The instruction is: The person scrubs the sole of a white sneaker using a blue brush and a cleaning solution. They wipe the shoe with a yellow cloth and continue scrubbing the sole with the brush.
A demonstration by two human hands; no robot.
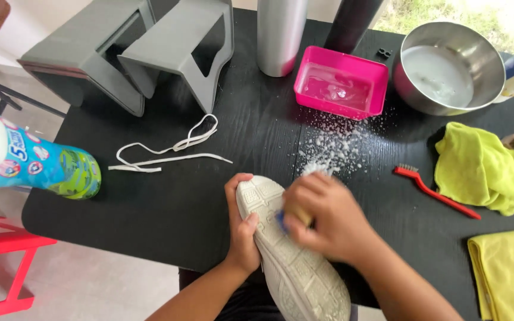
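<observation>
A pale grey shoe (295,270) lies sole up at the near edge of the black table (168,202). My left hand (242,229) grips the shoe's toe end from the left side. My right hand (322,217) is closed on a small brush (290,221) with a blue and tan body, pressed against the sole near the toe. White foam and droplets (334,145) are scattered on the table just beyond the shoe. A white shoelace (171,151) lies loose to the left.
A pink tub (341,83) of water and a steel bowl (450,68) stand at the back. A red toothbrush-like brush (435,191), yellow-green cloths (483,166), a colourful bottle (31,160) at left, grey stands (132,50) and two cylinders (279,35) surround the work area.
</observation>
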